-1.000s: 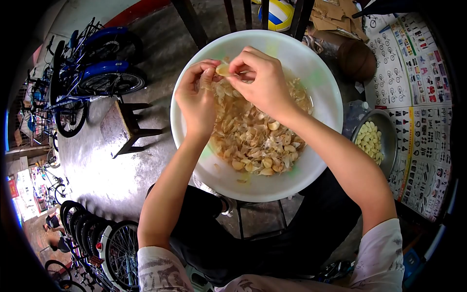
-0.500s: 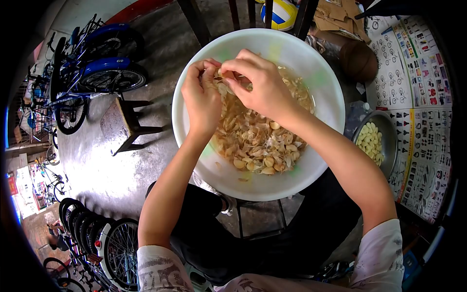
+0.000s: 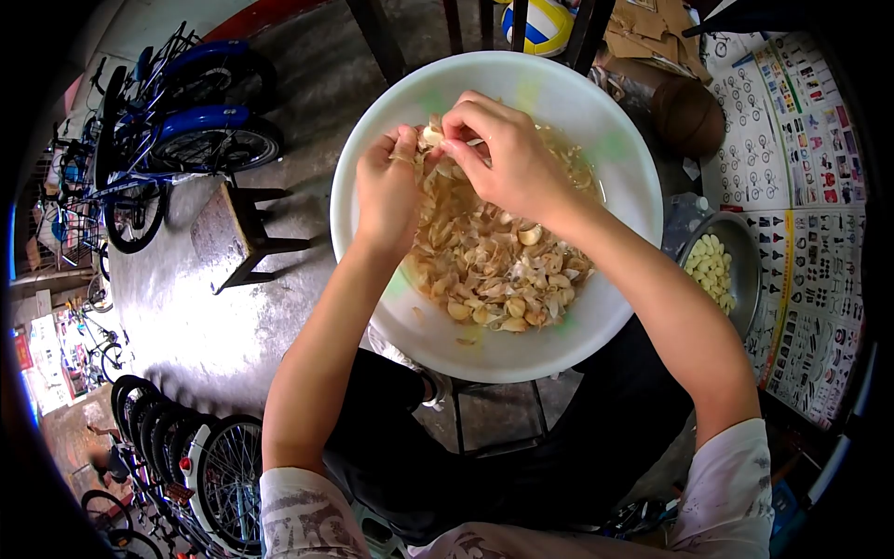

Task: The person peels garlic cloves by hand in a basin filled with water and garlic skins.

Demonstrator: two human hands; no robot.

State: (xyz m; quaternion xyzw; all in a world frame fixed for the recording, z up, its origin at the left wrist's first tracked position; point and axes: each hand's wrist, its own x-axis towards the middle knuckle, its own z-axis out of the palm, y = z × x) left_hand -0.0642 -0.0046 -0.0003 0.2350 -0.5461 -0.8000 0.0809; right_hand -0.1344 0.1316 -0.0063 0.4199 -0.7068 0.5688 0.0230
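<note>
Both hands meet over the far left part of a wide white basin [image 3: 626, 307]. Between their fingertips is a pale garlic clove [image 3: 431, 137]. My left hand [image 3: 389, 191] is closed, pinching the clove from the left with thumb and fingers. From the right, my right hand [image 3: 503, 154] pinches at the same clove, its thumb and fingertips pressed together. Below them the basin holds loose garlic skins [image 3: 484, 252] in water, with several unpeeled cloves [image 3: 515, 307] among them. Peeled white cloves [image 3: 710, 270] fill part of a metal bowl [image 3: 748, 279] to the right.
A small wooden stool [image 3: 247, 233] stands left of the basin. Blue-fendered bicycles [image 3: 209, 130] are beyond it, with more wheels [image 3: 233, 484] at lower left. A volleyball [image 3: 540, 26], a basketball [image 3: 687, 116] and cardboard [image 3: 652, 33] lie at the back. Printed sheets [image 3: 810, 261] cover the right side.
The fingertips have parted slightly, and more of the clove shows between them. My left hand has shifted a little to the right and down.
</note>
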